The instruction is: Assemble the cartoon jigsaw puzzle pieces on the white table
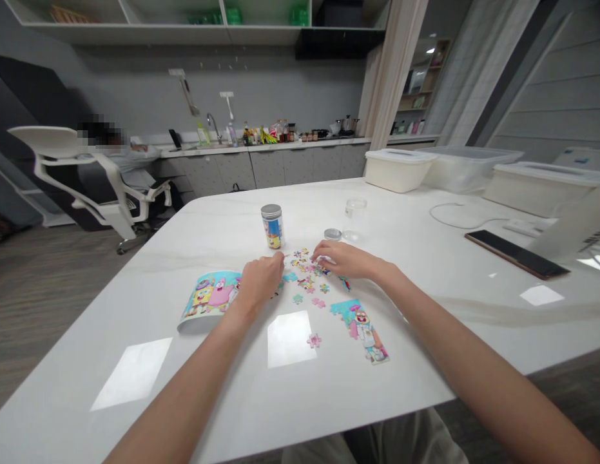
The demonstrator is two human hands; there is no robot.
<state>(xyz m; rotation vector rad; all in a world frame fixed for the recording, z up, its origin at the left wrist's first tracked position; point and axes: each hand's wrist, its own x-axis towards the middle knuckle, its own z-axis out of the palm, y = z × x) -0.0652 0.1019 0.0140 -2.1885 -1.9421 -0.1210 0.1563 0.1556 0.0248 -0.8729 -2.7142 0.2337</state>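
Observation:
Loose jigsaw puzzle pieces (307, 282) lie in a scattered heap on the white table between my hands. My left hand (263, 278) is closed at the heap's left side, fingers curled; what is in them, if anything, is hidden. Over the right side of the heap, my right hand (347, 259) has its fingers bent down and apart, their tips at some pieces. A joined puzzle section (361, 328) with a cartoon figure lies nearer to me. One pink puzzle piece (314, 340) sits alone. Left of my left hand is a curled picture sheet (210, 296), partly covered by that hand.
Behind the pieces stand a printed can (272, 227), a metal lid (332, 234) and a clear jar (355, 212). Storage boxes (399, 171), a cable and a dark phone (516, 254) are to the right. A person (130, 164) sits by the counter, far left.

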